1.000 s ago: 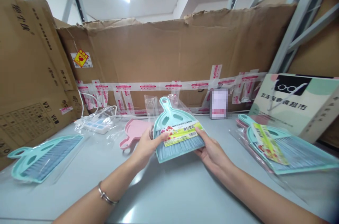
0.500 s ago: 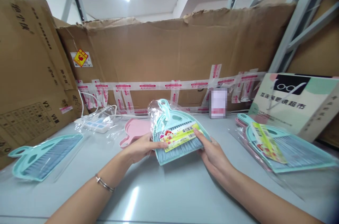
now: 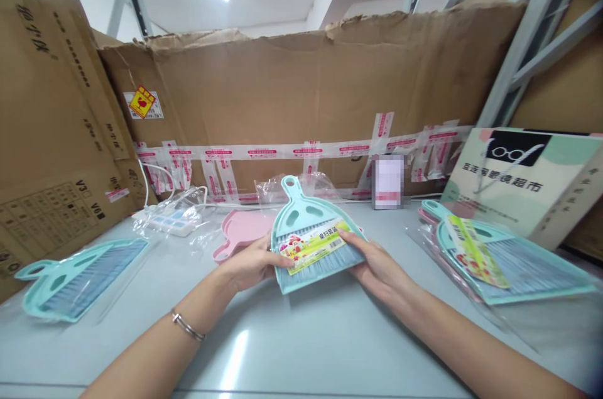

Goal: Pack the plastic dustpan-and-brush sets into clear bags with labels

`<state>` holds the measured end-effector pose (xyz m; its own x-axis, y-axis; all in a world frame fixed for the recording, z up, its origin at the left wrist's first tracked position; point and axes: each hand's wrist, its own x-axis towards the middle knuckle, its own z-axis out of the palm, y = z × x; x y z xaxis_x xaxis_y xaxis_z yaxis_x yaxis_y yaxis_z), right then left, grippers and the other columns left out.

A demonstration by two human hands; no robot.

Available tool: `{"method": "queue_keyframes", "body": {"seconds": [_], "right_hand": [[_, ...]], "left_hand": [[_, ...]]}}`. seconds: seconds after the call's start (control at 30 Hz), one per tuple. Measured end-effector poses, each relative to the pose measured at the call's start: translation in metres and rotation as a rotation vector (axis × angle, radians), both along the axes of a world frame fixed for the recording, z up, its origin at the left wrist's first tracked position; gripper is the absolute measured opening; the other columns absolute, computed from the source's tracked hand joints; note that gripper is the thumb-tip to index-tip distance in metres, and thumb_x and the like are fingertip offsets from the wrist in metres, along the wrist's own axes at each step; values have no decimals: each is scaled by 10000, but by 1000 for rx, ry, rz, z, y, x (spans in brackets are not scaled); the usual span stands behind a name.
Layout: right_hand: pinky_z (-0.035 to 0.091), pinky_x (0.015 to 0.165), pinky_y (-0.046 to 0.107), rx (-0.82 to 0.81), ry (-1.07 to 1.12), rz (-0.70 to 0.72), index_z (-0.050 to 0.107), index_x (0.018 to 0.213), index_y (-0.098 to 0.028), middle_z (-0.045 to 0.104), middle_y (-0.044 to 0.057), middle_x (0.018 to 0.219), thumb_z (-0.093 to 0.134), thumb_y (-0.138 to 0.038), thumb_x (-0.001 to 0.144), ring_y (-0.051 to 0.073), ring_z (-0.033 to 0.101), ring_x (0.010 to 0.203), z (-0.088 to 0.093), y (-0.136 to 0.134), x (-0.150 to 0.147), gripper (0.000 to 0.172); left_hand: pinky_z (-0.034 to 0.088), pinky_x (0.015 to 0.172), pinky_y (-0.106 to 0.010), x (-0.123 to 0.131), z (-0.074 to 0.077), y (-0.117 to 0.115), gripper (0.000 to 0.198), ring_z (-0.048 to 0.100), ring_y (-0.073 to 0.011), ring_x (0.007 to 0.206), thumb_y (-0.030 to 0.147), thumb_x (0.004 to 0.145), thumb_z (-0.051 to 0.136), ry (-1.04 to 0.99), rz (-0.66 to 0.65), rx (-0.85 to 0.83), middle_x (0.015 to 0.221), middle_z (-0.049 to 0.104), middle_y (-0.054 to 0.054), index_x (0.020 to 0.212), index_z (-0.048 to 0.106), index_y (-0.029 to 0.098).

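Note:
A teal dustpan and brush set [image 3: 308, 210] is held tilted above the grey table, its handle pointing away from me. Across its blue-grey bristles lies a yellow printed card [image 3: 313, 247]. My left hand [image 3: 257, 261] grips the left edge, thumb over the card's lower left corner. The opposite edge is pinched by my right hand [image 3: 370, 257], with its thumb on the card's right end. Behind the set, a clear plastic bag [image 3: 271, 188] is crumpled. A pink dustpan [image 3: 242, 229] lies just beyond my left hand, partly hidden.
Another teal set [image 3: 85, 279] in clear plastic lies at the left. On the right, a bagged teal set [image 3: 513, 254] rests over something pink, beside a printed paper bag [image 3: 513, 185]. A power strip [image 3: 174, 220] and large cardboard box [image 3: 282, 91] stand at the back.
The clear bag has slid back from the dustpan's handle and now bunches behind it. The set has shifted slightly left in my hands.

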<state>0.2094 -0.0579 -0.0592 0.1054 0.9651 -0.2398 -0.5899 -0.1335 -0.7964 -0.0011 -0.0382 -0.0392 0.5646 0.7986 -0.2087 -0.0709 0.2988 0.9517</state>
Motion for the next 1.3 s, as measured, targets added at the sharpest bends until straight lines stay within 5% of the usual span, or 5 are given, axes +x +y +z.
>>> {"method": "queue_keyframes", "body": {"seconds": [0.2, 0.4, 0.8, 1.1, 1.3], "right_hand": [[403, 369, 171, -97, -148, -77, 641, 814, -128, 665, 15, 616, 741, -227, 632, 93, 547, 469, -5, 6, 2, 230], [326, 306, 149, -110, -213, -107, 631, 778, -130, 611, -16, 532, 759, -288, 623, 60, 454, 385, -8, 8, 2, 256], [577, 701, 247, 6, 31, 148, 651, 870, -111, 714, 79, 851, 668, -46, 665, 158, 680, 753, 4, 1, 6, 216], [586, 628, 185, -10, 56, 4, 620, 844, -112, 714, 66, 828, 666, -27, 669, 147, 689, 684, -1, 4, 4, 200], [596, 685, 227, 61, -5, 13, 572, 944, -169, 710, 41, 914, 718, -81, 650, 176, 693, 787, 0, -6, -7, 341]], "left_hand": [[507, 833, -296, 7, 10, -7, 553, 606, -191, 1033, 216, 706, 705, -64, 160, 79, 1237, 567, -98, 1211, 480, 232], [445, 937, -327, 6, 6, -5, 611, 559, -203, 1091, 165, 641, 743, -60, 52, 289, 1244, 561, -102, 1209, 523, 200], [526, 608, -279, 13, 3, -2, 500, 641, -135, 591, 253, 644, 769, -1, 539, 133, 758, 694, -48, 1041, 488, 141], [569, 639, -319, 16, 10, -7, 546, 647, -180, 841, 317, 716, 705, 58, 444, 151, 1098, 618, -128, 1168, 435, 172], [522, 540, -248, 18, -1, 0, 464, 649, -136, 662, 242, 687, 722, 78, 520, 148, 998, 659, -107, 1068, 475, 148]]}}
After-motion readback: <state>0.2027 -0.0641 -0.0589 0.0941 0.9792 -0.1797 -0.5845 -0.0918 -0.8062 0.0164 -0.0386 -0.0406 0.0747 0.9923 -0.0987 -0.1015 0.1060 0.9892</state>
